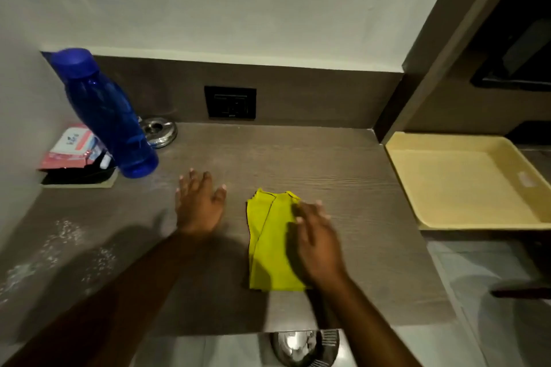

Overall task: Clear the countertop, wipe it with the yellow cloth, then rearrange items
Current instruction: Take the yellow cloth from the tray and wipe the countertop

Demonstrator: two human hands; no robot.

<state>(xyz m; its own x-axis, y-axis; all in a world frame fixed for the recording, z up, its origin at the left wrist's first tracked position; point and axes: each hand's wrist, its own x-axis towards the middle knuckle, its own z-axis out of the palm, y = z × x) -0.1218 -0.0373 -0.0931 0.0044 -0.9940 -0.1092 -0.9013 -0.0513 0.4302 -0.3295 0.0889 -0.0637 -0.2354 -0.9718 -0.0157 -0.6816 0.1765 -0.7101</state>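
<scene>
A folded yellow cloth (269,241) lies on the brown wooden countertop (328,164), near its front edge. My right hand (317,243) rests flat on the cloth's right side, fingers spread and slightly blurred. My left hand (198,202) lies open, palm down, on the bare counter just left of the cloth, holding nothing. A blue plastic bottle (107,116) stands at the back left. Beside it sit a round steel ashtray (159,131) and a small tray of pink sachets (73,155).
An empty cream tray (465,182) sits on a lower surface to the right. White crumbs or powder (59,247) are scattered on the counter's left front. A black wall socket (230,103) is in the backsplash. A metal bin lid (301,345) shows below the counter edge.
</scene>
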